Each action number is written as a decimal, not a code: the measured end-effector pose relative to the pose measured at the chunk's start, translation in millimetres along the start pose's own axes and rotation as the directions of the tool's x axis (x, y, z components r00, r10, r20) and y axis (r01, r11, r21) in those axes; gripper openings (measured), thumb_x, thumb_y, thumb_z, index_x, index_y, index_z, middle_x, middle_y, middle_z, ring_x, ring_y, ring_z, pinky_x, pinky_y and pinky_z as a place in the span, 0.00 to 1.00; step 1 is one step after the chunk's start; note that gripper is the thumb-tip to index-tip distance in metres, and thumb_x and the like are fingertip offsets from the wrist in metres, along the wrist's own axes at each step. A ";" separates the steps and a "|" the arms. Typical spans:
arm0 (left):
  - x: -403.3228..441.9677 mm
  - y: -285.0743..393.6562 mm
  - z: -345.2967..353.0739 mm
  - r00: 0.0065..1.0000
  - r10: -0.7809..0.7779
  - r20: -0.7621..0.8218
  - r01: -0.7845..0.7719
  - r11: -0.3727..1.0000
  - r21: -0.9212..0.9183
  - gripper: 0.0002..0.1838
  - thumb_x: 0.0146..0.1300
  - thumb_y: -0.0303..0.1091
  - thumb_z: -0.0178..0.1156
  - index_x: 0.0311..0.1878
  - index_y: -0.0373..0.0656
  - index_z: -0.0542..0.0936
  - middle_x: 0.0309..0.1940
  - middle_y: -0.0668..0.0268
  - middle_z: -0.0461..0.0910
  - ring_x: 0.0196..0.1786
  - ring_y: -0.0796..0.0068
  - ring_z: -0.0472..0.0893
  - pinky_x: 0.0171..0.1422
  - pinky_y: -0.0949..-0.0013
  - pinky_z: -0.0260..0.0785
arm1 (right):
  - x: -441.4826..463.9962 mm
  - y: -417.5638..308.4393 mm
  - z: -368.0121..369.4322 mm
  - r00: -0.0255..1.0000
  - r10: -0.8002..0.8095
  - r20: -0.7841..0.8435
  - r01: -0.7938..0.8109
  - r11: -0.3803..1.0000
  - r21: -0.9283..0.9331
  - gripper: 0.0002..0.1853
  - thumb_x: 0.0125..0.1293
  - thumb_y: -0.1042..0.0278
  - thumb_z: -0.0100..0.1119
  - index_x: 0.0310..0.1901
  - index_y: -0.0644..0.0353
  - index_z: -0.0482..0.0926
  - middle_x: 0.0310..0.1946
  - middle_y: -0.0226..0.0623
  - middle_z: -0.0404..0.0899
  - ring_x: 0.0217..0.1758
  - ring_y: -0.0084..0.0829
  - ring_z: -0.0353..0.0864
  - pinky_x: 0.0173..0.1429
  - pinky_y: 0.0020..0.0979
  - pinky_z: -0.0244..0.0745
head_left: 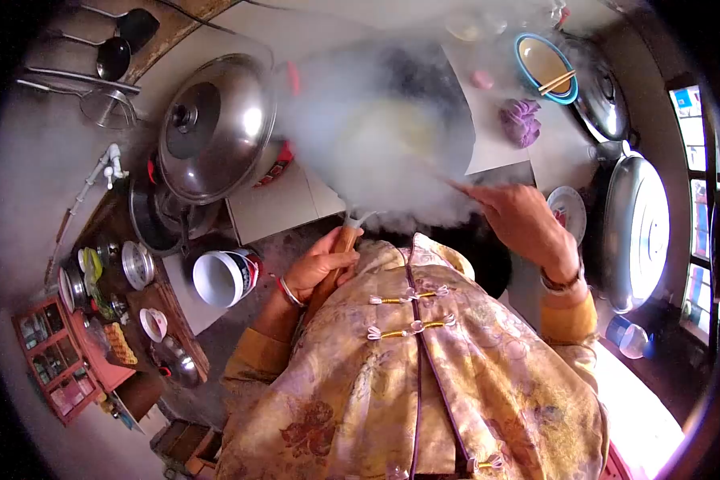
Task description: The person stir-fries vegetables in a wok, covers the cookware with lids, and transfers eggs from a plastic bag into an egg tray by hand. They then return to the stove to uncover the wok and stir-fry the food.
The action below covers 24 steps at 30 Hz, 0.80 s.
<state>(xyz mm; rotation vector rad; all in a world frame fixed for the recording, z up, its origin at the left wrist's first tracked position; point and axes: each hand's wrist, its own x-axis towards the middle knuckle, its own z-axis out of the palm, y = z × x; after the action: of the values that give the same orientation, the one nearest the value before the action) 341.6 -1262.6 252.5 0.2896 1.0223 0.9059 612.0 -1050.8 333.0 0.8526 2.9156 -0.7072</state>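
My left hand (322,264) is closed round a wooden handle (346,242) with a metal end, low in front of my body. Reaching forward on the right, my right hand (524,220) has its fingers closed on a thin stick-like utensil (462,187), whose far end is lost in steam. Thick steam (368,152) covers the middle of the view. Behind it a large dark wok (448,104) shows faintly, with something pale yellow inside that is too blurred to tell.
A large metal lid (216,128) stands at the left above a white bucket (218,278). On the right are a blue-rimmed bowl (568,94) with chopsticks, a purple cloth (520,122), a plate (566,210) and a big silver lid (638,232). Ladles (113,58) hang at upper left.
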 end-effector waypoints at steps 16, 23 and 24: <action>5.4 -11.4 -17.6 0.999 0.023 -0.032 -0.021 0.997 0.072 0.12 0.62 0.28 0.58 0.48 0.38 0.71 0.26 0.70 0.72 0.21 0.82 0.70 0.25 0.78 0.63 | 41.4 10.5 32.7 0.999 -0.016 -0.038 0.012 0.995 -0.095 0.18 0.66 0.65 0.50 0.56 0.59 0.73 0.45 0.37 0.81 0.40 0.35 0.81 0.45 0.32 0.76; 2.8 -6.7 -12.7 0.998 -0.013 -0.060 0.019 0.995 0.093 0.14 0.61 0.29 0.59 0.48 0.37 0.69 0.22 0.70 0.70 0.20 0.81 0.70 0.24 0.77 0.63 | 18.0 -12.3 4.9 0.997 0.028 0.079 -0.021 0.996 -0.092 0.16 0.65 0.65 0.53 0.52 0.62 0.76 0.43 0.38 0.82 0.41 0.34 0.82 0.46 0.32 0.76; 3.4 -7.8 -10.6 0.997 -0.018 -0.079 0.024 0.996 0.085 0.14 0.61 0.29 0.59 0.47 0.37 0.69 0.22 0.70 0.70 0.20 0.81 0.70 0.24 0.76 0.63 | 27.6 -7.6 18.1 0.999 0.024 0.023 -0.022 0.997 -0.079 0.16 0.64 0.65 0.53 0.51 0.63 0.77 0.43 0.39 0.82 0.41 0.33 0.82 0.46 0.32 0.76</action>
<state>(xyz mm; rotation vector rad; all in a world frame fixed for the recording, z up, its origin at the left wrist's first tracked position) 337.5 -1266.8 240.2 0.3172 1.1362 0.8610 582.8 -1050.3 316.0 0.8621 2.8857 -0.5918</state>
